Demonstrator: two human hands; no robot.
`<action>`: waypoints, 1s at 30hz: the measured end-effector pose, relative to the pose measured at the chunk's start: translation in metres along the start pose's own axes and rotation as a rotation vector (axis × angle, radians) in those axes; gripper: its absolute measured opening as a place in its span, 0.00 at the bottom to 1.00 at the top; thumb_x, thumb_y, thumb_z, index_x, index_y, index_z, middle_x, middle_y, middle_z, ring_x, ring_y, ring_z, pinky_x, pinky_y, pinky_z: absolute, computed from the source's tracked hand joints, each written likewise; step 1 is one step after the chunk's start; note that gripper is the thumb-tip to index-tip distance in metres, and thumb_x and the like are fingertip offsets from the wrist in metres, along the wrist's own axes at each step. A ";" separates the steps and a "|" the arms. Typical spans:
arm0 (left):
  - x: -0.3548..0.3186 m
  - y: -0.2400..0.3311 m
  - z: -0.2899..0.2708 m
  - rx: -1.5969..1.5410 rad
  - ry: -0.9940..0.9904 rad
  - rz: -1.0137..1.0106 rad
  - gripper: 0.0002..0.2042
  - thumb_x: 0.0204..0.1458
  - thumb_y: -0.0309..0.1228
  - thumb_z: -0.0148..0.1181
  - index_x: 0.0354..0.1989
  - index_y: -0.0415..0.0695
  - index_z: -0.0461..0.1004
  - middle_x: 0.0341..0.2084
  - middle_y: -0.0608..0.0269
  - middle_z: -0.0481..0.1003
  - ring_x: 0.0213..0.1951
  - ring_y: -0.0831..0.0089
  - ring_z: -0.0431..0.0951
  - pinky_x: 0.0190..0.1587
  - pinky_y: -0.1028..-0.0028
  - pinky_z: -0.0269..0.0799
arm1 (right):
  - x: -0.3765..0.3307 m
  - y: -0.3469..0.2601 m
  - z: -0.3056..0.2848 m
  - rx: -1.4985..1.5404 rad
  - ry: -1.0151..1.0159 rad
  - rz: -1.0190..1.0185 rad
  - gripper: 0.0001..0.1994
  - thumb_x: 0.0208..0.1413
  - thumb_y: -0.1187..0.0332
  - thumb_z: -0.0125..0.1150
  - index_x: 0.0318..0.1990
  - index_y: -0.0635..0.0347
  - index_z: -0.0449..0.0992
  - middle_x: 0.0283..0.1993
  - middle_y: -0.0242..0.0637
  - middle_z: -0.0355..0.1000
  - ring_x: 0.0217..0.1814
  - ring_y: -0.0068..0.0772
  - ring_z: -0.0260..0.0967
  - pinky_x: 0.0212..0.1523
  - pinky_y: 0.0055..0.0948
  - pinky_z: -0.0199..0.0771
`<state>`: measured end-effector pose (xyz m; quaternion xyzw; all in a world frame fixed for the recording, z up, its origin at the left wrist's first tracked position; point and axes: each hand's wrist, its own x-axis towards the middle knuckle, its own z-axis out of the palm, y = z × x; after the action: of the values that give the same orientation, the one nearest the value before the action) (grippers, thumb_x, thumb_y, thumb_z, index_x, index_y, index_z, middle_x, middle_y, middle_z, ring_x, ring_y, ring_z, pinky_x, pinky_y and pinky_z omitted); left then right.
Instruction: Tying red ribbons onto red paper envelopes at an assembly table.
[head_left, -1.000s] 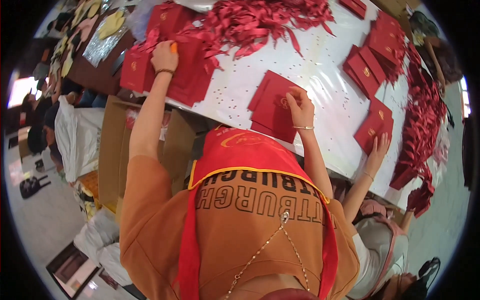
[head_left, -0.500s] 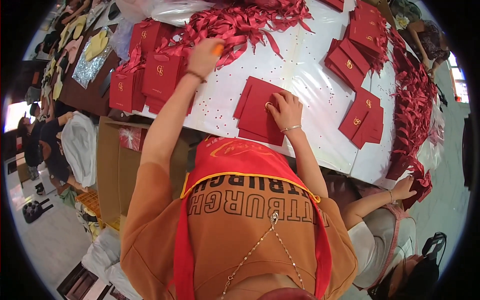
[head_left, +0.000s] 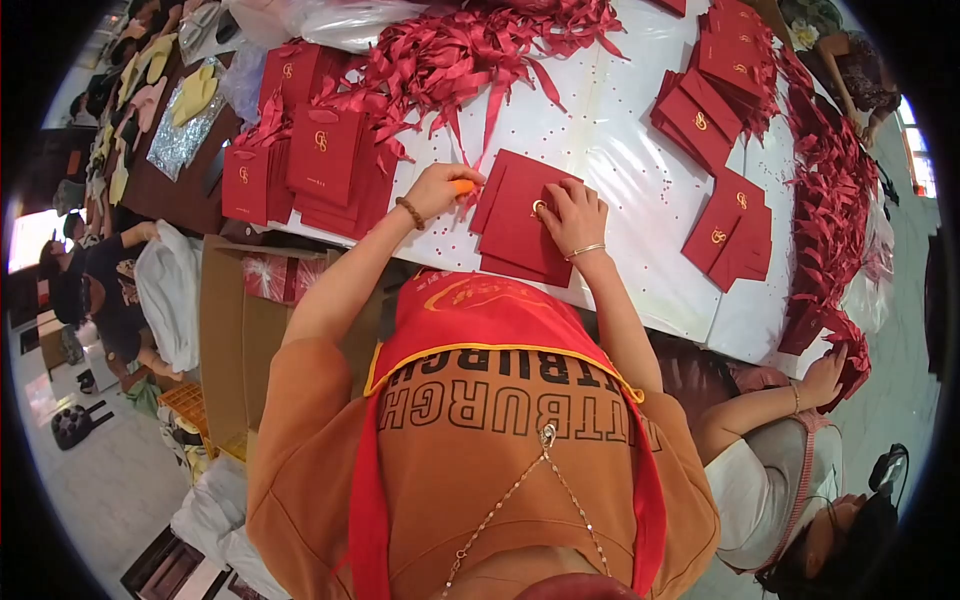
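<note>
Flat red paper bags (head_left: 520,225) with a gold emblem lie in a small stack before me at the table's near edge. Bent over the top bag's right side, my right hand (head_left: 577,215) grips it with thumb and fingers by the emblem. My left hand (head_left: 435,192) is closed on a red ribbon (head_left: 492,125), just left of that stack. The ribbon stretches back to a large tangled heap of red ribbons (head_left: 450,50). Something small and orange sits at my left fingertips; whether it is worn or held, I cannot tell.
Upright red bags (head_left: 325,155) stand at the left, and more stacked bags (head_left: 700,120) lie at the right. Small red dots dot the white tabletop (head_left: 620,260). A cardboard box (head_left: 225,330) is below left. At right, a co-worker's hand (head_left: 822,378) touches red ribbons or bags.
My left hand has come from the ribbon heap toward me, drawing a ribbon down beside the stack. The right hand stays on the top bag. The co-worker's hand has shifted slightly.
</note>
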<state>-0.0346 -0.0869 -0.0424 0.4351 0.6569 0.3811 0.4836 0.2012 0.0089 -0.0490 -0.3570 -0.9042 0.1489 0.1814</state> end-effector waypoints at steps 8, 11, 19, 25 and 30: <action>-0.025 -0.001 0.018 0.575 0.200 0.386 0.14 0.45 0.20 0.50 0.42 0.43 0.71 0.35 0.60 0.71 0.35 0.65 0.71 0.38 0.72 0.67 | 0.005 0.000 -0.002 -0.043 -0.056 -0.015 0.17 0.43 0.58 0.58 0.42 0.49 0.71 0.46 0.34 0.64 0.49 0.39 0.59 0.46 0.40 0.55; -0.013 0.009 0.026 0.629 0.242 0.597 0.13 0.44 0.21 0.50 0.41 0.44 0.70 0.34 0.59 0.69 0.38 0.61 0.69 0.40 0.69 0.66 | 0.004 0.000 -0.001 -0.046 -0.055 -0.019 0.17 0.43 0.57 0.58 0.42 0.48 0.71 0.46 0.34 0.64 0.49 0.39 0.59 0.46 0.40 0.56; 0.015 -0.011 0.019 0.744 0.088 0.571 0.07 0.46 0.26 0.52 0.35 0.43 0.69 0.29 0.57 0.68 0.34 0.59 0.69 0.37 0.67 0.65 | 0.001 0.005 0.002 -0.053 -0.047 -0.018 0.18 0.43 0.56 0.58 0.43 0.47 0.71 0.46 0.33 0.64 0.49 0.38 0.59 0.46 0.39 0.55; 0.000 -0.009 -0.019 0.704 0.337 0.316 0.04 0.43 0.25 0.55 0.28 0.40 0.70 0.28 0.58 0.70 0.34 0.62 0.71 0.38 0.70 0.66 | 0.008 0.001 -0.005 -0.064 -0.066 0.046 0.22 0.39 0.52 0.60 0.44 0.48 0.71 0.45 0.33 0.64 0.49 0.37 0.59 0.46 0.39 0.55; -0.008 0.046 -0.023 0.028 0.449 0.448 0.03 0.43 0.22 0.56 0.28 0.38 0.70 0.37 0.56 0.73 0.41 0.70 0.72 0.45 0.75 0.65 | 0.019 -0.006 -0.013 -0.103 -0.236 0.029 0.26 0.34 0.50 0.63 0.42 0.51 0.71 0.43 0.34 0.65 0.48 0.37 0.59 0.45 0.37 0.55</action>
<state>-0.0463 -0.0812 0.0077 0.4807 0.6402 0.5556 0.2246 0.1906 0.0201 -0.0313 -0.3588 -0.9204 0.1458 0.0530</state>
